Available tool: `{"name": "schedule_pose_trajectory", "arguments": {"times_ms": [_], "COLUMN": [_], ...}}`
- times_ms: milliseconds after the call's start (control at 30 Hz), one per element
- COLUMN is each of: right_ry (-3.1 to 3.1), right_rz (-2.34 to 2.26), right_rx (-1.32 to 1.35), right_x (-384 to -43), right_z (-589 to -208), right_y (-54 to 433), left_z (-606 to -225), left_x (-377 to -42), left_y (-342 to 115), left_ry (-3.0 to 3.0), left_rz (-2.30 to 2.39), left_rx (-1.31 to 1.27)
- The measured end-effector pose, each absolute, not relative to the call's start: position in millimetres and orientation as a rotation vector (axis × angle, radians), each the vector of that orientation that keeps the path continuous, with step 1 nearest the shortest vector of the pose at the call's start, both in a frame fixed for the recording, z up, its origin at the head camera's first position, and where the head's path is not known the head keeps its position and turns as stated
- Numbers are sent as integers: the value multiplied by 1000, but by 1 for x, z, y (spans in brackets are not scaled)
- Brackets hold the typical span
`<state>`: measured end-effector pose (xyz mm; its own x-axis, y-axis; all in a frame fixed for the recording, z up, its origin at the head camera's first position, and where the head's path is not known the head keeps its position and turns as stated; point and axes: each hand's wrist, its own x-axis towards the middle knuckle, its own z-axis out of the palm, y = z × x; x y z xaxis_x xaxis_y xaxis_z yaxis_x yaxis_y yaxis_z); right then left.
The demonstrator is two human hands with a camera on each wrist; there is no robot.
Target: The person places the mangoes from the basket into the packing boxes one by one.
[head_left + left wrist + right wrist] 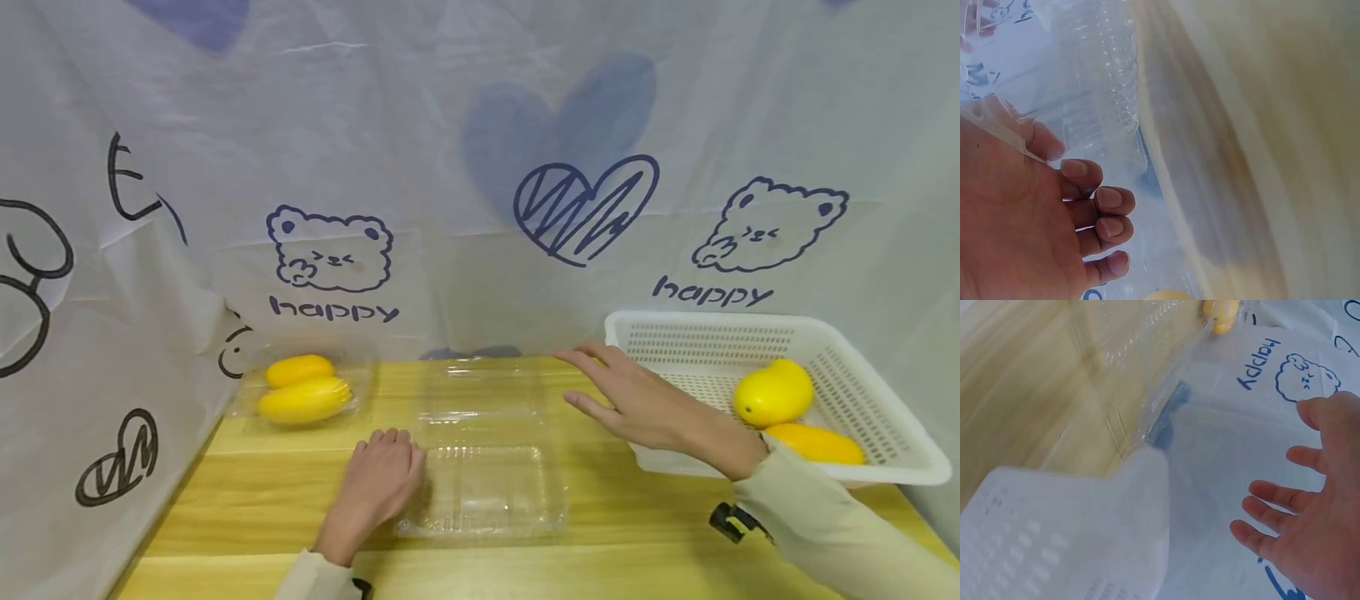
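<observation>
An empty clear plastic clamshell box [480,525] lies unfolded on the wooden table, its lid [480,392] spread toward the back. My left hand [378,479] is at the left side of this box. In the left wrist view its fingers [1110,199] are loosely curled with nothing between them, and the thumb is right by the clear plastic [1104,75]. My right hand [637,400] hovers between the box lid and a white basket [697,329], fingers spread and holding nothing. In the basket lie a yellow mango-like fruit [774,392] and a more orange one [817,442].
At the back left, another clear plastic box [365,375] holds two yellow fruits [303,400]. Printed white cloth [450,167] hangs behind the table [247,508] and along its left side. The basket's raised rim [892,477] stands under the right forearm.
</observation>
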<state>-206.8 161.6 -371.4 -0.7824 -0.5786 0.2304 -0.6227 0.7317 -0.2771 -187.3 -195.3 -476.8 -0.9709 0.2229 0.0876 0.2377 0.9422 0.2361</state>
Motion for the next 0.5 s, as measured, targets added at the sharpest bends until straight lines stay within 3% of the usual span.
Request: {"name": "schedule_pose_trajectory", "arguments": {"times_ms": [500], "right_ry": [-2837], "right_rz": [405], "right_rx": [883], "right_x": [-202], "right_z": [-349], "right_y": [212], "left_z": [-478], "left_x": [-198], "left_y": [-181], "left_ry": [-3058], "left_rz": [-407], "left_rx": [-392]}}
